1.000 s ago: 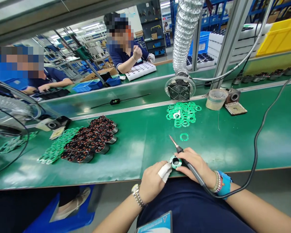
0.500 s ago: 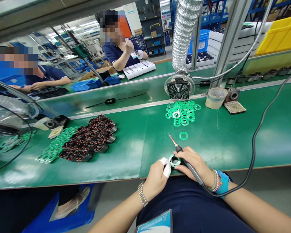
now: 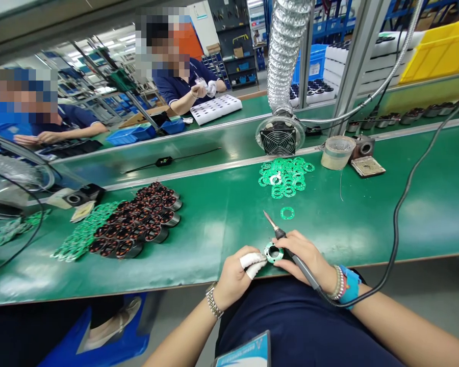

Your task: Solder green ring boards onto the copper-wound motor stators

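A green ring-shaped circuit board (image 3: 269,256) with a dark centre is held low over the bench's front edge. My left hand (image 3: 237,275), with white covers on thumb and finger, pinches at its left edge; the exact contact is partly hidden. My right hand (image 3: 308,257) steadies the ring's right side between thumb and fingers. That same hand also grips a soldering iron (image 3: 303,270), its tip pointing up and left, away from the ring. One loose green ring board (image 3: 287,213) lies just beyond the iron's tip, in front of a pile of ring boards (image 3: 288,186).
Dark motor parts with copper windings (image 3: 137,219) stand grouped at left beside stacked green boards (image 3: 86,232). A fan with a duct (image 3: 278,140), a tub (image 3: 337,153) and an iron stand with sponge (image 3: 367,165) line the back. The iron's cable (image 3: 396,229) loops at right. Two co-workers sit opposite.
My left hand has shifted slightly left and rolled, so its covered fingers now lie straighter towards the ring. My right hand keeps the iron and ring. The far co-worker's hands have lowered.
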Tool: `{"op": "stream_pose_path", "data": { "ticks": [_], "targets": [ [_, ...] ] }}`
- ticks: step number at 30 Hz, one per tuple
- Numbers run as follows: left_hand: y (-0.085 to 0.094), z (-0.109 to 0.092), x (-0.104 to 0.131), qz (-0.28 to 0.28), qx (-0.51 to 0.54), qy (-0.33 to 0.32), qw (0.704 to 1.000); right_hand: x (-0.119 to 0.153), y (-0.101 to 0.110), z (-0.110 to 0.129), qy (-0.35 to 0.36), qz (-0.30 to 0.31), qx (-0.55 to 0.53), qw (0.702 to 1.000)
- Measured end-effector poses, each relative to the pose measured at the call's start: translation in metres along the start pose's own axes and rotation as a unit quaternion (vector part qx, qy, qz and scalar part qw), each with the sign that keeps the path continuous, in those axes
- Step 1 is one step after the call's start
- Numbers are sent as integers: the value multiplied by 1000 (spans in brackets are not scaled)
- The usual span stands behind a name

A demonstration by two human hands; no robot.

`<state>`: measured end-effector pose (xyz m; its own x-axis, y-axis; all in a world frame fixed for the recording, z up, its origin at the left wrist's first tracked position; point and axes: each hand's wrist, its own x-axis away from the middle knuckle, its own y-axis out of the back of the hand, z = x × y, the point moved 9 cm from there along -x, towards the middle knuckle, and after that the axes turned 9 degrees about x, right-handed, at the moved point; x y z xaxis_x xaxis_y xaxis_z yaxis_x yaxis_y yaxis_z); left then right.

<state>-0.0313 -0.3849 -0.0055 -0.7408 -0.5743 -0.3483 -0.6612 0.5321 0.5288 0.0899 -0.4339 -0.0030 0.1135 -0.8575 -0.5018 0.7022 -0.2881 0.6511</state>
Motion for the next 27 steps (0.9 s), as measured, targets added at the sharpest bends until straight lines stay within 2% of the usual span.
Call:
{"op": "stream_pose_path", "data": {
  "ticks": [3, 5, 8, 10, 11, 13, 15, 17, 18, 20, 22, 24, 25, 27],
  "targets": [
    [-4, 2, -3, -35, 3, 38, 999, 0, 0, 0, -2, -3, 1, 1000],
    [-6, 9, -2, -86, 21, 105, 991, 0, 0, 1, -3, -7, 5, 1000],
    [-11, 22, 3, -157, 106, 216, 958, 0, 2, 1, -13, -18, 15, 1000],
    [-15, 25, 8, -181, 132, 241, 944, 0, 3, 2, -21, -27, 25, 999],
    [-14, 22, 10, -185, 114, 230, 949, 0, 4, 3, -22, -30, 30, 999],
    [-13, 8, 14, -178, 26, 156, 971, 0, 4, 6, -14, -35, 44, 998],
    [-17, -12, 21, -153, -84, 43, 984, 1, 3, 9, -3, -38, 58, 998],
    [-25, -30, 31, -132, -187, -48, 972, 2, 1, 10, 0, -37, 64, 997],
    [-28, -35, 35, -120, -231, -70, 963, 3, 0, 10, -2, -36, 64, 997],
    [-30, -38, 37, -91, -290, -68, 950, 3, -2, 11, -4, -35, 59, 998],
    [-27, -33, 29, -38, -269, -35, 962, 3, -1, 10, -7, -35, 47, 998],
    [-18, -22, 18, 6, -174, 16, 985, 0, 1, 8, -12, -30, 23, 999],
    [-12, -15, 12, 10, -115, 49, 992, -1, 2, 6, -17, -21, 5, 1000],
    [-1, 2, 4, -15, -16, 114, 993, -4, 3, 1, -38, 8, -34, 999]
  ]
}}
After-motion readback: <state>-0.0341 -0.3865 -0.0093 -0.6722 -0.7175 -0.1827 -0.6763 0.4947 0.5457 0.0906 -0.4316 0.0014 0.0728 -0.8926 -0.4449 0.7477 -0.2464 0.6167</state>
